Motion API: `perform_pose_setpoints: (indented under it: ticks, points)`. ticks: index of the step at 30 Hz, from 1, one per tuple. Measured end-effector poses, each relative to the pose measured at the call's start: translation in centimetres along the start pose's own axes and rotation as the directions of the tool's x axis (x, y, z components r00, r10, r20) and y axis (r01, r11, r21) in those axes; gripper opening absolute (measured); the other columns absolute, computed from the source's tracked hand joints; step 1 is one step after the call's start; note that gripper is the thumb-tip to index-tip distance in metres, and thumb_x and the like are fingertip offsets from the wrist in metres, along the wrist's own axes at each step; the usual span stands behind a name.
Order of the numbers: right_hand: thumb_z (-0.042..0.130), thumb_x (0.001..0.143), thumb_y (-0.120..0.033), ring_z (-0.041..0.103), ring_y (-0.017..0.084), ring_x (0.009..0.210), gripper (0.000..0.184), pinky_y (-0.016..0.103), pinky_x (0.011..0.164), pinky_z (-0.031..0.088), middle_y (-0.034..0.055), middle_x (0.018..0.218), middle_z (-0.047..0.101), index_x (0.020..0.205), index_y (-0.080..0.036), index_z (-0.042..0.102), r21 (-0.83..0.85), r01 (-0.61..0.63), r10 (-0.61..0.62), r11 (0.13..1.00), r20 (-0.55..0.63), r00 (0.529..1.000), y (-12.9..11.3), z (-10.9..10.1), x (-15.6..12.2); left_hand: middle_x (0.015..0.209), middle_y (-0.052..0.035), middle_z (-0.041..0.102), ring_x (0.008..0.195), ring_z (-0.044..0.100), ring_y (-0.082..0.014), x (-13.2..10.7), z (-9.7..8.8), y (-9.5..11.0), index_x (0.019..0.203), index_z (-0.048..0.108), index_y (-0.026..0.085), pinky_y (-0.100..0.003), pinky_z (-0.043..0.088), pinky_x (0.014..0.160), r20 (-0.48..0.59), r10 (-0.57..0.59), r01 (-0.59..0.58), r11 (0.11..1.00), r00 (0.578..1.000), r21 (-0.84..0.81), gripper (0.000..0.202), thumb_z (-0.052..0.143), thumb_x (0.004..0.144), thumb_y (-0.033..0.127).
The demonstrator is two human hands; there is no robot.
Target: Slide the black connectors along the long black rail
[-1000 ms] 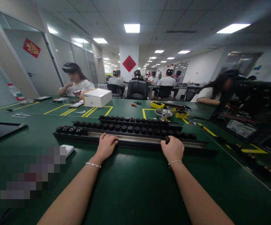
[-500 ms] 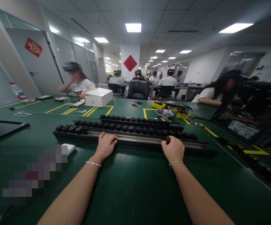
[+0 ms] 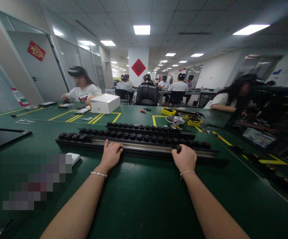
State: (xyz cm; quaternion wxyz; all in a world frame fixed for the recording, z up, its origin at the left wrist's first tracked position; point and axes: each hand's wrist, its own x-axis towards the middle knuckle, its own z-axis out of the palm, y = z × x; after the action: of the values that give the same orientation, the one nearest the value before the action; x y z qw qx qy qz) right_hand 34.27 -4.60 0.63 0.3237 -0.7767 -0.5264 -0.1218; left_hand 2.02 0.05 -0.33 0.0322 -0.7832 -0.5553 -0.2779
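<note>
A long black rail (image 3: 144, 151) with a pale metallic channel lies across the green table in front of me. Several small black round parts (image 3: 71, 136) stand in a row at its left end. My left hand (image 3: 111, 154) is closed over the rail's near edge, left of its middle, thumb and fingers bent around it. Toward the right, my right hand (image 3: 185, 158) is curled at the same rail and pinches one small black round part (image 3: 178, 149); its fingertips are partly hidden. Just behind, two more dark strips (image 3: 149, 128) carry rows of similar parts.
Behind the rails stand a metal bowl (image 3: 175, 120), yellow trays (image 3: 168, 111), a screwdriver (image 3: 144, 112) and a white box (image 3: 105, 103). A dark open case (image 3: 265, 122) is at right, a black panel (image 3: 4, 136) at left. Co-workers sit beyond.
The near rail has slid slightly left, and my left hand has moved a little left with it. My right hand stays nearly in place. The co-worker at left has lowered a hand from the face.
</note>
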Motion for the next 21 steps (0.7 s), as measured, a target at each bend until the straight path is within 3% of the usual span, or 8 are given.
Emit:
perform_pose_setpoints:
  ticks: [21]
  points:
    - [0.045, 0.071, -0.027, 0.054, 0.024, 0.088, 0.027, 0.037, 0.088, 0.033, 0.0112, 0.086, 0.064, 0.088, -0.014, 0.062, -0.022, -0.034, 0.034, 0.999, -0.022, 0.999, 0.55, -0.24, 0.2, 0.091, -0.001, 0.069, 0.095, 0.058, -0.0217, -0.1, 0.27, -0.28, 0.087, 0.06, 0.027, -0.054, 0.012, 0.112, -0.036, 0.026, -0.026, 1.0, 0.999, -0.006, 0.015, 0.045, 0.084, 0.026]
